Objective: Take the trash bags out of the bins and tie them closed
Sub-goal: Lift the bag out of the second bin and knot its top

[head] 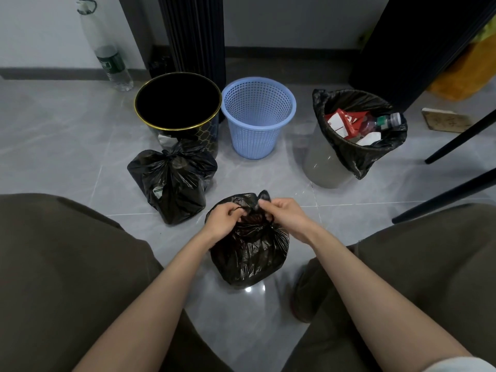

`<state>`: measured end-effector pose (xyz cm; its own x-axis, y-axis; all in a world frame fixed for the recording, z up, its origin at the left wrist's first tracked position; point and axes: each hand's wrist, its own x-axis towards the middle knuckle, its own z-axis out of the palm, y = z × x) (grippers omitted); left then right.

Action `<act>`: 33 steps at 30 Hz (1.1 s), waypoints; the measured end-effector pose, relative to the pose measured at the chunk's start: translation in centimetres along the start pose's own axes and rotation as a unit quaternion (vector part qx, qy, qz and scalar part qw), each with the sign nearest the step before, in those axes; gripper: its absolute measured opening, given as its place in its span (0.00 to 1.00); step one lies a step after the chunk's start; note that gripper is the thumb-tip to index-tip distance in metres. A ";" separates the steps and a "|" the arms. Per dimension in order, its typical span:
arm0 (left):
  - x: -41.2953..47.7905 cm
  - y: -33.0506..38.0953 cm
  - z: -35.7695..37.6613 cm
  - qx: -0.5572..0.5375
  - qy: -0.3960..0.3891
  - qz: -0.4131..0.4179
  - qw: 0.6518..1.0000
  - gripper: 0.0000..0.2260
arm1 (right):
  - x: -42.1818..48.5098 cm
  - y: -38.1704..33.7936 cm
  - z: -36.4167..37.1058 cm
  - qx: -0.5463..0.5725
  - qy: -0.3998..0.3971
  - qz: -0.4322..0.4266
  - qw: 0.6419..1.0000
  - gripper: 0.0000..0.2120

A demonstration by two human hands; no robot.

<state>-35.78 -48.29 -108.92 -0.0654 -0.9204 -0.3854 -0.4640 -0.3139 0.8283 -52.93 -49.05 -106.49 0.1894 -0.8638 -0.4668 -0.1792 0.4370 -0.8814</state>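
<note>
A full black trash bag [251,253] stands on the floor between my knees. My left hand [222,220] and my right hand [285,216] both pinch the gathered plastic at its neck, fingers closed on the twisted ends. A second black bag [171,183], tied at the top, sits on the floor to the left. Behind it stands a black bin with a gold rim [178,103], with no bag in it. Next to that is an unlined blue mesh basket [257,116]. At the right a grey bin [324,167] holds a black liner [357,157] with red packaging and a bottle inside.
A clear plastic bottle [107,49] leans on the wall at the back left. Black chair legs [456,140] slant in from the right. A dark cabinet [413,49] and a ribbed dark column [196,33] stand behind the bins. My knees fill both lower corners.
</note>
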 end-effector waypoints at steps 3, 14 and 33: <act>-0.1 0.5 0.0 -0.046 -0.012 -0.064 0.997 0.12 | 0.2 -0.8 -0.4 -0.306 -0.044 -0.090 0.947 0.20; -1.3 1.0 0.2 -0.239 -0.071 -0.143 0.958 0.07 | -0.2 0.0 0.4 -0.293 0.015 -0.115 0.949 0.13; -0.7 -1.1 -0.1 -0.290 0.174 -0.212 0.917 0.11 | -1.5 2.6 -1.6 0.268 0.095 0.165 0.945 0.17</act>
<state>-35.11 -47.32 -109.50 0.3452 -0.6744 -0.6527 0.1713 -0.6385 0.7503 -55.19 -46.99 -107.91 0.0231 -0.6657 -0.7459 0.3254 0.7105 -0.6240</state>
